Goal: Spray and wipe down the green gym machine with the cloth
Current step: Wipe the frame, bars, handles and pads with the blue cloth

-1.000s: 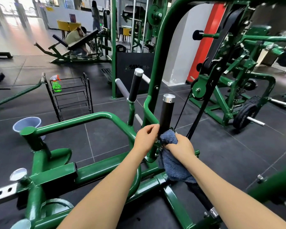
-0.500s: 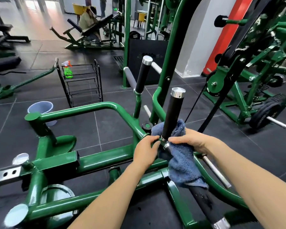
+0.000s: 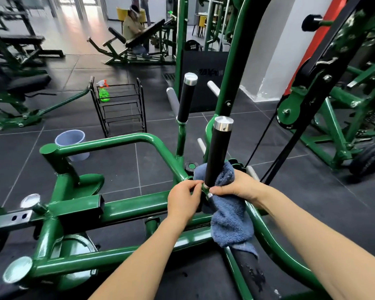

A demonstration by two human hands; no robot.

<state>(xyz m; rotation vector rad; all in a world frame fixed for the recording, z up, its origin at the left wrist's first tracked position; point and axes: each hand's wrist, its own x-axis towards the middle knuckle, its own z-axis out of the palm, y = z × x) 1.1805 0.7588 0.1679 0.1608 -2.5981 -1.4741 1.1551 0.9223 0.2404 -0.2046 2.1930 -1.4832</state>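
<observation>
Cloth (image 3: 227,215) under right hand (image 3: 239,188)

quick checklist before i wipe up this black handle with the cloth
1. Cloth wrapped at the handle base: ok.
2. Right hand grips cloth: ok.
3. Left hand pinches the handle base: ok.
4. Handle above cloth unobstructed to its silver cap: ok.
5. Handle already sprayed: cannot tell.
6. Spray bottle within reach: not ok, it sits on the rack across the floor.

Two bare forearms reach in from the bottom edge, ending in the left hand (image 3: 183,201) and right hand (image 3: 239,187). No sleeves, gloves or jewellery show.
</observation>
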